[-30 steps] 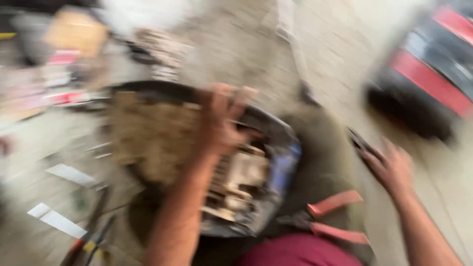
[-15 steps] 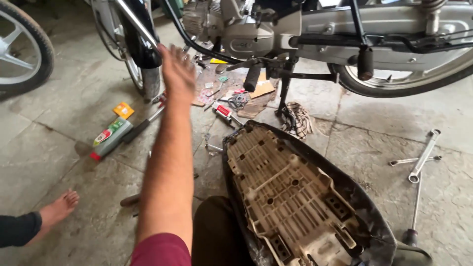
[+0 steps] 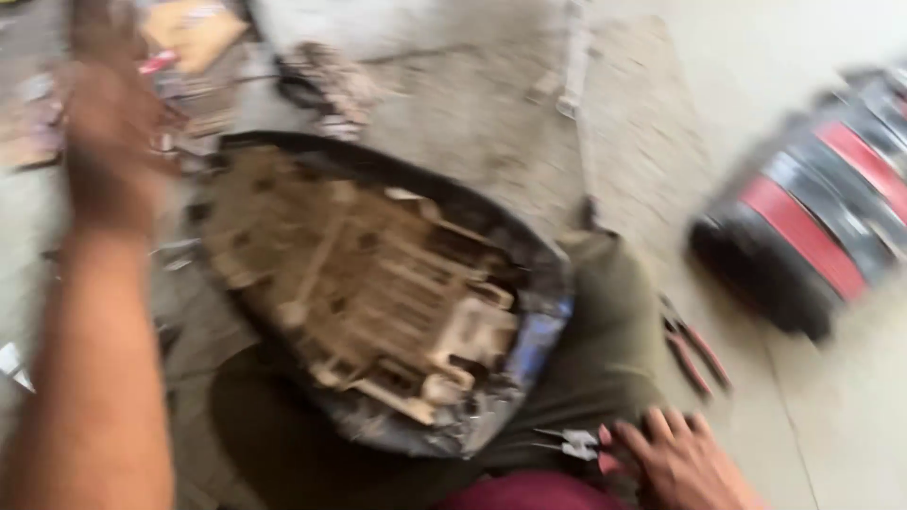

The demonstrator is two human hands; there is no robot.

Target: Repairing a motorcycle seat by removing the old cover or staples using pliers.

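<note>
Pliers (image 3: 578, 444) sit gripped in the right hand (image 3: 685, 463) beside one upturned seat (image 3: 378, 293); a second pair (image 3: 694, 345) lies near. Left hand (image 3: 109, 142) hovers blurred, grip unclear.

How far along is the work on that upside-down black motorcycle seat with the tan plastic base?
Done: the upside-down black motorcycle seat is off and lies across the person's lap, tan base up. In hand: the right hand rests on small red-handled pliers; the left hand is raised, blurred, apparently empty. Left: the cover edge looks ragged near the pliers, and no finished repair shows. Red-handled cutters lie on the floor.
</note>
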